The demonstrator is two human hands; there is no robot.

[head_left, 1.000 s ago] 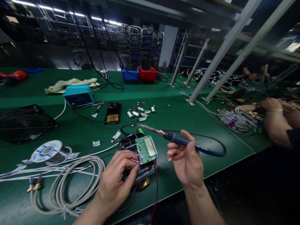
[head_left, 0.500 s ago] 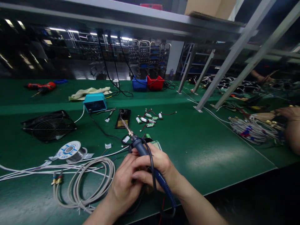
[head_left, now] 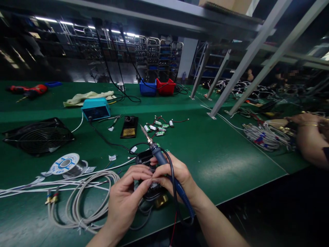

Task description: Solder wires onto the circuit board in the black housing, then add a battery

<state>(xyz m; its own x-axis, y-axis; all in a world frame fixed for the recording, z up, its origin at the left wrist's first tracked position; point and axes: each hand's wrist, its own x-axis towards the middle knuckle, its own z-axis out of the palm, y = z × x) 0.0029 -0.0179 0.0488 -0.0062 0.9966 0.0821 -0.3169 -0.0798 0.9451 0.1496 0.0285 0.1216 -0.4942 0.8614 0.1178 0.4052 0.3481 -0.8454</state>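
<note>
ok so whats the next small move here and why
Probably ease the right hand back from the left hand: their fingertips meet over the black housing, while the right hand also holds the soldering iron, whose tip points away from the housing and would need room to turn. Whether the fingertips pinch anything is hidden.

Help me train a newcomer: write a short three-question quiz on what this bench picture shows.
1. Which of the wearer's hands holds the iron?
2. True or false: the iron's tip touches the sponge.
3. Immediately right of the blue bin stands:
A) the fan
B) the red bin
C) the solder spool

Key:
1. The right hand.
2. False; the tip is off to the side of the sponge.
3. B.
</note>
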